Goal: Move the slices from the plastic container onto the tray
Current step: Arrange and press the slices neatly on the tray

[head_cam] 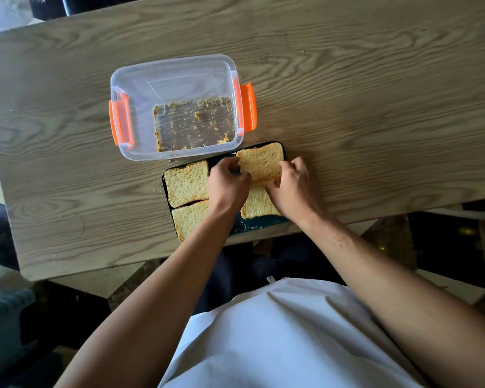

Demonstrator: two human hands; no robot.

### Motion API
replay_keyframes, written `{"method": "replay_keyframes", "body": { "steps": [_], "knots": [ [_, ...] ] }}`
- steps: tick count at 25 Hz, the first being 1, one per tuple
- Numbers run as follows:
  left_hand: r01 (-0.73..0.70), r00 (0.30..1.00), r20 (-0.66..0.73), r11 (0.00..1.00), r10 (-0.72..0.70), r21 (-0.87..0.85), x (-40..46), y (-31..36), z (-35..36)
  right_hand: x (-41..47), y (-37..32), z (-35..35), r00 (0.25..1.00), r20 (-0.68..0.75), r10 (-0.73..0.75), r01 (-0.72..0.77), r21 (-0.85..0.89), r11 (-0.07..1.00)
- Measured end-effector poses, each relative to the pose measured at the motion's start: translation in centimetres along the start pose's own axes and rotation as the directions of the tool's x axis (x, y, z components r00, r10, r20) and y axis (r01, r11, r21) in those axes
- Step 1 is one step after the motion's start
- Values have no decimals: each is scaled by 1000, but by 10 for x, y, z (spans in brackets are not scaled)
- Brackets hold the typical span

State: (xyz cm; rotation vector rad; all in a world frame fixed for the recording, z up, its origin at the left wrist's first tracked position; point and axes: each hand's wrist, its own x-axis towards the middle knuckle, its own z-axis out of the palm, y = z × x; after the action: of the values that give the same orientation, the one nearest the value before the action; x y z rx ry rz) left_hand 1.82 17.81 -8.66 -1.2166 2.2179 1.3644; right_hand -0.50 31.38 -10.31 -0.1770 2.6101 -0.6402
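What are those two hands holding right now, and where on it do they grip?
A bread slice over the tray: the left hand pinches its left edge, the right hand its right edge near the lower corner.

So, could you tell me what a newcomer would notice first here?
Both hands, left and right, grip one bread slice at the far right of the dark tray, near the table's front edge. Behind it stands a clear container with orange latches, holding only crumbs.
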Motion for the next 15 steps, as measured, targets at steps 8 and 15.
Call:
{"method": "replay_keyframes", "body": {
  "steps": [8, 15],
  "knots": [
    [-45, 999, 17, 996, 44, 72, -7, -9, 3, -3, 4, -2, 999, -32, 8, -5, 76, 997],
    [-68, 996, 75, 977, 54, 201, -31, -40, 6, -28, 21, -3, 995, 15, 97, -98, 104, 990]
  ]
}}
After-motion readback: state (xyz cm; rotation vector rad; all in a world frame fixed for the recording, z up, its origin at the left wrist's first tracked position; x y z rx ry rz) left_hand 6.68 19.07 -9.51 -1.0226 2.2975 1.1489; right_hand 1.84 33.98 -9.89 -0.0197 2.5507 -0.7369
